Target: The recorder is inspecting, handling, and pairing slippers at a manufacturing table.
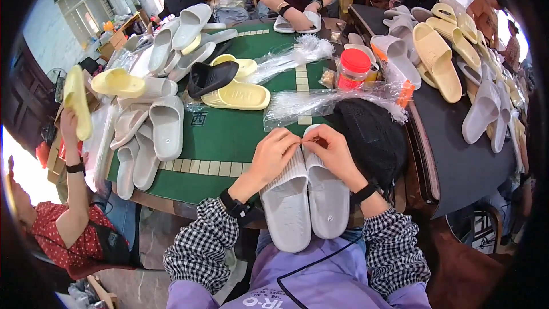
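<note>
A pair of grey slide slippers rests side by side before me, the left slipper [287, 212] and the right slipper [329, 206], soles toward me at the table's near edge. Over their toe ends my left hand [273, 155] and my right hand [333, 151] meet, thumbs and fingertips pinched together. Whatever lies between those fingertips is too small to make out. Just beyond my hands is a clear bag of thin white plastic strands [331, 106]. A black cloth bag [369, 140] lies right of my right hand.
Grey slippers [167, 129] and yellow slippers [235, 94] crowd the green table [223, 131] on the left. A red-lidded jar [353, 68] stands beyond the black bag. More slippers [437, 60] heap on the dark table at right. Co-workers sit around; one at left lifts a yellow slipper [77, 103].
</note>
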`<action>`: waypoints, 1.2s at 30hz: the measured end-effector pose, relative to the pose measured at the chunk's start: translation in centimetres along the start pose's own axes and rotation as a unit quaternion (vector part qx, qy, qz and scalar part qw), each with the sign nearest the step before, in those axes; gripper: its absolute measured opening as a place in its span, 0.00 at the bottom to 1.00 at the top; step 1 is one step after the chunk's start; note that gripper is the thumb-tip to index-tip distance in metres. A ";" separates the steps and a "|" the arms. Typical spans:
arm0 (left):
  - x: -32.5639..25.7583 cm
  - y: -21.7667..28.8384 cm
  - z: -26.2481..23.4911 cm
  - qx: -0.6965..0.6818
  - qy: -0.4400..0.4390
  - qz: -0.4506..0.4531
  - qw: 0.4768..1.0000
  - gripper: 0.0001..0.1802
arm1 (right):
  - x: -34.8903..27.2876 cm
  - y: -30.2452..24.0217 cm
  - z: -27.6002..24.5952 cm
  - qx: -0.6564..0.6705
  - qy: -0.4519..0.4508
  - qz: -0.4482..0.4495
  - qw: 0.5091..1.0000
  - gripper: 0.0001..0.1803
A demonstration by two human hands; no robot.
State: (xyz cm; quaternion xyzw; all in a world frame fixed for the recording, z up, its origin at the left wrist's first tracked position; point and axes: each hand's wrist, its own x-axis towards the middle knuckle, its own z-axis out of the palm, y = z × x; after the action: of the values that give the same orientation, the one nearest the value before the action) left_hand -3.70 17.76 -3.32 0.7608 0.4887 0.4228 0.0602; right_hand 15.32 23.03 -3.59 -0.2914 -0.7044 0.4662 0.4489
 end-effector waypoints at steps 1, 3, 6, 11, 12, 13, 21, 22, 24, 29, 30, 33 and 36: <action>0.0 0.0 0.0 -0.001 0.004 0.000 1.000 0.05 | 0.0 -0.1 0.0 -0.043 -0.028 -0.005 0.999 0.05; 0.0 0.0 0.0 -0.002 0.008 -0.001 1.000 0.05 | 0.0 -0.2 0.1 -0.085 -0.056 -0.010 0.995 0.04; -0.1 0.0 0.1 0.004 0.005 -0.026 1.000 0.05 | -0.1 -0.3 0.1 -0.039 0.010 0.004 0.999 0.04; -0.1 -0.1 0.1 -0.001 0.002 -0.041 0.999 0.04 | 0.0 -0.2 0.1 -0.009 0.037 0.001 0.999 0.04; -0.1 -0.1 0.1 -0.001 0.000 -0.044 0.999 0.04 | 0.0 -0.2 0.1 -0.011 0.034 0.005 0.999 0.04; -0.1 -0.1 0.1 0.003 0.004 -0.036 0.999 0.04 | 0.0 -0.1 0.1 0.017 0.043 0.016 0.999 0.04; -0.1 0.1 0.0 0.012 -0.006 -0.041 0.999 0.05 | 0.1 -0.3 0.0 -0.001 0.031 0.008 0.999 0.04; -0.1 0.2 0.0 0.013 -0.005 -0.030 0.999 0.04 | 0.0 -0.4 0.1 -0.017 0.014 0.003 1.000 0.04; -0.1 0.2 0.0 0.014 -0.003 -0.020 1.000 0.04 | 0.0 -0.4 0.1 -0.033 -0.004 -0.001 0.999 0.04; -0.1 0.0 0.0 0.036 0.021 -0.022 0.999 0.06 | 0.1 0.0 0.3 0.008 0.080 -0.017 0.997 0.04; -0.2 0.0 0.0 0.034 0.017 -0.025 0.999 0.06 | 0.1 0.1 0.2 0.021 0.106 -0.005 0.994 0.04; -0.3 0.2 -0.2 0.040 0.025 -0.061 0.997 0.10 | 0.1 0.3 -0.1 0.050 0.127 0.032 0.990 0.02; -0.3 1.0 -0.8 0.052 0.024 -0.078 0.995 0.15 | 0.1 0.3 -0.2 0.051 0.109 0.041 0.992 0.04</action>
State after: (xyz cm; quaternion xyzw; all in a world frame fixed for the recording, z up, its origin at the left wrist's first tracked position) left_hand -3.61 16.80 -2.49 0.7120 0.5694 0.4088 0.0421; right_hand 15.49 23.34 -3.80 -0.3458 -0.6143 0.4852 0.5174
